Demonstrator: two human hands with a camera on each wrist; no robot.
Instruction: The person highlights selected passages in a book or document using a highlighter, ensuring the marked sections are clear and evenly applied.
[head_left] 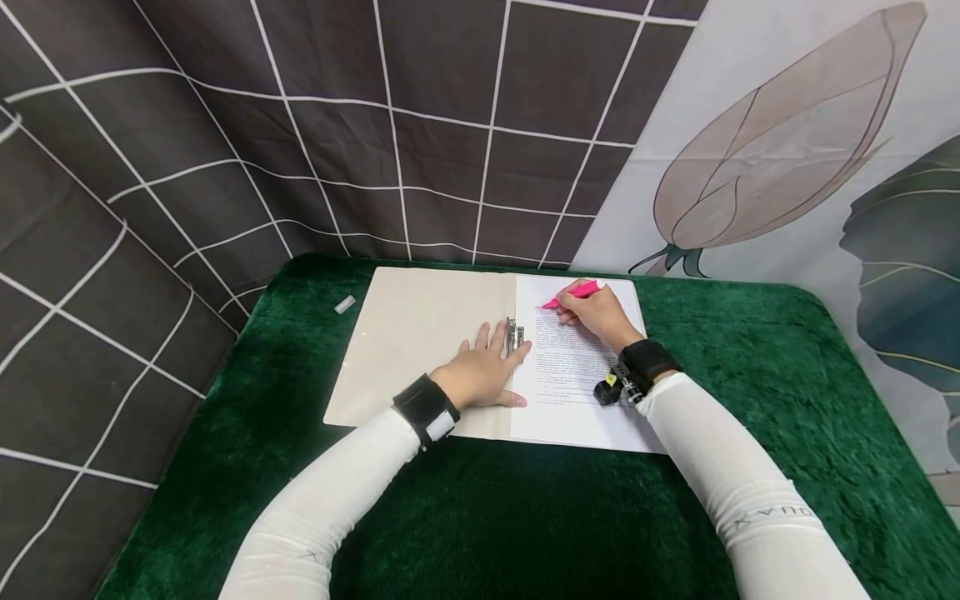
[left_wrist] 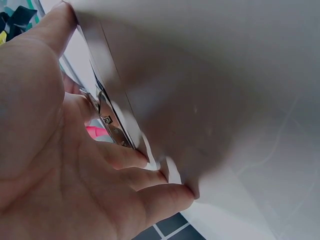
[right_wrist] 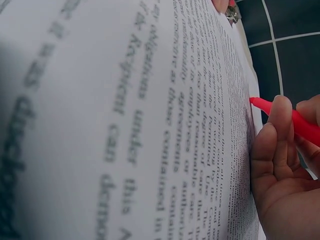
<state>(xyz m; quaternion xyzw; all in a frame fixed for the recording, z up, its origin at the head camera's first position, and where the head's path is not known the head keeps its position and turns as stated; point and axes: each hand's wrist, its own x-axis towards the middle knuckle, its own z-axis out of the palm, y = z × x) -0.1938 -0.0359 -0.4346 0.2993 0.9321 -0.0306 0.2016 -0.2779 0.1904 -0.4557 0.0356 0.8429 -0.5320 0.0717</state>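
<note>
An open cream folder (head_left: 408, 333) lies flat with a metal clip (head_left: 513, 335) along its middle fold. Printed paper (head_left: 562, 367) covers its right side. My left hand (head_left: 483, 373) rests with fingers spread at the fold, thumb on the sheet's edge and fingertips close by the clip. Up close, the left wrist view has the clip (left_wrist: 111, 122) just beyond those fingers. My right hand (head_left: 596, 315) pinches a pink highlighter (head_left: 573, 293), its tip right at the top lines of text. From the right wrist, the highlighter (right_wrist: 305, 126) slants between thumb and fingers over the page.
A small whitish block (head_left: 345, 305) lies left of the folder on the green plush cloth (head_left: 525, 517). Behind the table hangs a dark curtain (head_left: 442, 150) with white grid lines. A white, leaf-patterned curtain (head_left: 780, 158) hangs at the right.
</note>
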